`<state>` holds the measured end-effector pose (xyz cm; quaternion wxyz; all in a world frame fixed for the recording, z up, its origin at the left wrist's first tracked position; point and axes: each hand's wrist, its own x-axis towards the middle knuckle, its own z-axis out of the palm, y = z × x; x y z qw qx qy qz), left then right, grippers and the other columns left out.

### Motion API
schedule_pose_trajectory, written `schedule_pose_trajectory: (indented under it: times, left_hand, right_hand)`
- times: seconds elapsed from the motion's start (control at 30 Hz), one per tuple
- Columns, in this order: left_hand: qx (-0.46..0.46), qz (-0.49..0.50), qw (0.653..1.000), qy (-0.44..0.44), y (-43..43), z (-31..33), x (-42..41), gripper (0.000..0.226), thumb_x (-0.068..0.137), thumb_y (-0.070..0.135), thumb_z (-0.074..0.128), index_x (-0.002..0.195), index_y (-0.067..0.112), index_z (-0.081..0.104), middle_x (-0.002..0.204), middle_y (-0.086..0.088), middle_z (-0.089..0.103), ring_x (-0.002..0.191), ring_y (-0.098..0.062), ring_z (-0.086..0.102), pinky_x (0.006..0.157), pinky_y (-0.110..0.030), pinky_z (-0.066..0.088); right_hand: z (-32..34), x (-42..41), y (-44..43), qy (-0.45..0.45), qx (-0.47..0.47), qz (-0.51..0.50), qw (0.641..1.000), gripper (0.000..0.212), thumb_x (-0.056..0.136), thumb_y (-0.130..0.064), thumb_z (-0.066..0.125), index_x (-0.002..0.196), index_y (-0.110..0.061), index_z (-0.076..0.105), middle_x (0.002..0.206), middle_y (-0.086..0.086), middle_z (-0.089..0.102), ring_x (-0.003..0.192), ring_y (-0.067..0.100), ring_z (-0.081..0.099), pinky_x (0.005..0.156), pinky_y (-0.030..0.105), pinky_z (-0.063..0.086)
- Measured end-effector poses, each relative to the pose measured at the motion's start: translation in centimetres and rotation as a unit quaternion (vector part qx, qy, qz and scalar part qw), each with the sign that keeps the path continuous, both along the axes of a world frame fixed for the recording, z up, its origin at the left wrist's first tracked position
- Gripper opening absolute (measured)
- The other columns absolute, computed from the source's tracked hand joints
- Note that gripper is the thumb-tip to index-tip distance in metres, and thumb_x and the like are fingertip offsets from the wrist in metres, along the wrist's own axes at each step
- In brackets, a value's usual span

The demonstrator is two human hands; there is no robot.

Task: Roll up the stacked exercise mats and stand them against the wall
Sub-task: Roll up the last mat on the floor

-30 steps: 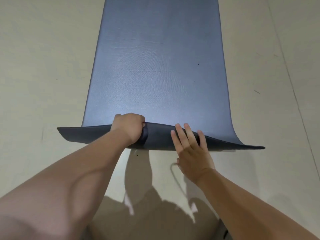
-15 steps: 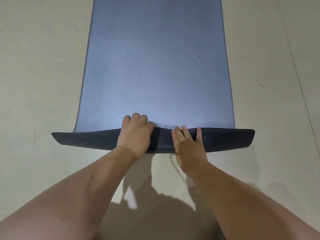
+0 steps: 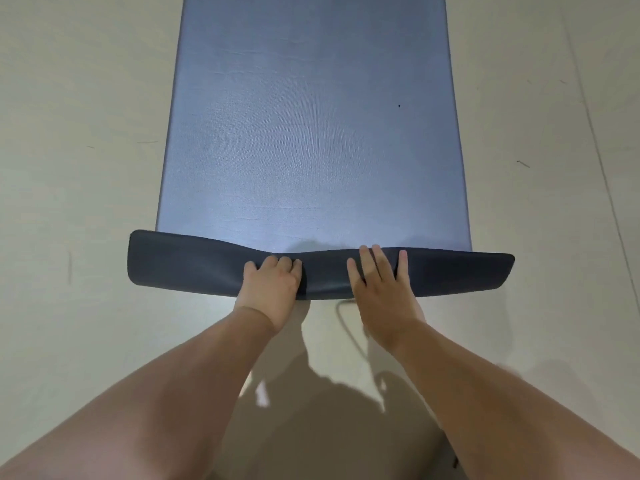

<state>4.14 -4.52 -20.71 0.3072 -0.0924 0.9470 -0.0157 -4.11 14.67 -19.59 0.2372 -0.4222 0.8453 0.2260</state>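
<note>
Mats visible: one blue-grey rubber exercise mat (image 3: 311, 150), near end folded over, on pale floor (image 3: 69, 168).
Left hand (image 3: 272, 282): fingers curled, gripping fold.
Right hand (image 3: 379, 289): fingers spread flat, pressing fold.

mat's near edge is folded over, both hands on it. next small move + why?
Probably push the folded flap forward with both hands to start a tight first turn. The blue foam exercise mat has only its near end turned over; the rest lies flat on the pale floor. The left hand and right hand both press near the middle.
</note>
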Motion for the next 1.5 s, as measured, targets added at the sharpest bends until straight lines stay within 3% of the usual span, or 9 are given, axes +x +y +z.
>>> schedule_pose_trajectory:
  times: [0.17,0.43,0.63,0.87,1.0,1.1,1.2,1.33,1.5]
  left_hand:
    - [0.008,-0.014,1.000,-0.001,-0.2,-0.1,0.2,0.084,0.090,0.011,0.058,0.161,0.016,0.014,0.148,-0.003,0.043,0.130,-0.025,0.044,0.104,-0.042,0.037]
    - [-0.024,-0.027,0.997,0.062,0.4,0.4,2.7,0.075,0.099,0.021,0.048,0.162,0.014,0.009,0.167,-0.017,0.016,0.155,-0.036,0.014,0.121,-0.059,0.014]
    - [0.060,-0.003,0.996,0.071,-0.8,1.1,1.6,0.040,0.090,0.012,0.050,0.128,0.026,0.054,0.107,0.004,0.066,0.099,-0.023,0.060,0.092,-0.036,0.046]
    - [0.274,0.040,0.958,-0.070,-4.8,3.9,-2.5,0.021,0.092,0.031,0.070,0.078,0.035,0.055,0.079,0.009,0.060,0.079,-0.017,0.056,0.063,-0.029,0.038]
    - [0.336,0.117,0.929,-0.102,-6.1,2.0,-3.6,0.015,0.090,0.028,0.076,0.079,0.034,0.067,0.083,0.009,0.069,0.084,-0.015,0.064,0.073,-0.029,0.045]
    - [0.374,0.157,0.906,-0.117,-6.8,1.6,-5.0,0.015,0.090,0.022,0.076,0.081,0.034,0.072,0.082,0.015,0.070,0.083,-0.009,0.064,0.078,-0.028,0.045]
    - [0.356,0.163,0.913,-0.118,-7.0,0.5,-6.3,0.003,0.091,0.021,0.076,0.089,0.023,0.074,0.088,0.009,0.070,0.091,-0.017,0.063,0.082,-0.031,0.046]
    - [0.246,0.139,0.957,-0.058,-6.6,-0.1,-6.7,0.027,0.089,0.037,0.075,0.111,0.024,0.068,0.109,0.001,0.065,0.105,-0.024,0.057,0.092,-0.040,0.047]
    - [0.012,0.056,0.976,0.210,-3.9,0.0,-3.5,0.038,0.083,0.030,0.075,0.119,0.022,0.065,0.112,-0.006,0.059,0.101,-0.033,0.052,0.086,-0.045,0.036]
  right_hand:
    - [0.2,-1.1,-0.3,0.014,0.004,0.010,1.000,0.092,0.095,-0.017,0.062,0.165,-0.011,0.002,0.160,0.016,0.026,0.148,0.037,0.026,0.125,0.064,0.017]
    - [0.6,-3.1,-0.8,-0.090,-0.079,-0.086,0.989,0.066,0.089,0.004,0.054,0.151,-0.018,0.043,0.119,0.003,0.062,0.112,0.026,0.059,0.120,0.048,0.035]
    - [3.1,-4.2,-1.7,-0.183,-0.066,-0.129,0.972,0.044,0.093,0.001,0.048,0.125,-0.024,0.065,0.110,0.003,0.067,0.099,0.025,0.063,0.093,0.035,0.054]
    - [4.9,-6.7,-1.4,-0.304,-0.023,-0.177,0.936,0.038,0.092,-0.004,0.053,0.114,-0.032,0.064,0.108,-0.009,0.060,0.105,0.021,0.059,0.082,0.031,0.046]
    - [4.1,-5.2,0.2,-0.264,-0.099,-0.178,0.943,0.067,0.100,-0.008,0.052,0.159,-0.036,0.036,0.145,0.001,0.055,0.132,0.029,0.053,0.107,0.040,0.043]
    - [3.6,-1.6,1.4,-0.043,-0.119,-0.062,0.990,0.075,0.101,-0.018,0.050,0.166,-0.031,0.014,0.170,0.013,0.016,0.157,0.040,0.014,0.126,0.062,0.012]
    - [2.8,2.0,1.5,-0.014,-0.075,-0.025,0.997,0.089,0.103,-0.036,0.045,0.163,-0.018,-0.019,0.168,0.018,-0.030,0.155,0.045,-0.025,0.119,0.073,-0.008]
    - [0.5,1.8,0.6,-0.013,-0.041,-0.072,0.996,0.112,0.098,-0.043,0.054,0.153,-0.018,-0.041,0.157,0.016,-0.050,0.148,0.045,-0.040,0.113,0.075,-0.019]
    - [-1.9,-2.5,-1.2,0.002,-0.047,-0.038,0.998,0.138,0.084,-0.060,0.073,0.153,-0.018,-0.039,0.160,0.018,-0.044,0.150,0.043,-0.037,0.116,0.073,-0.017]
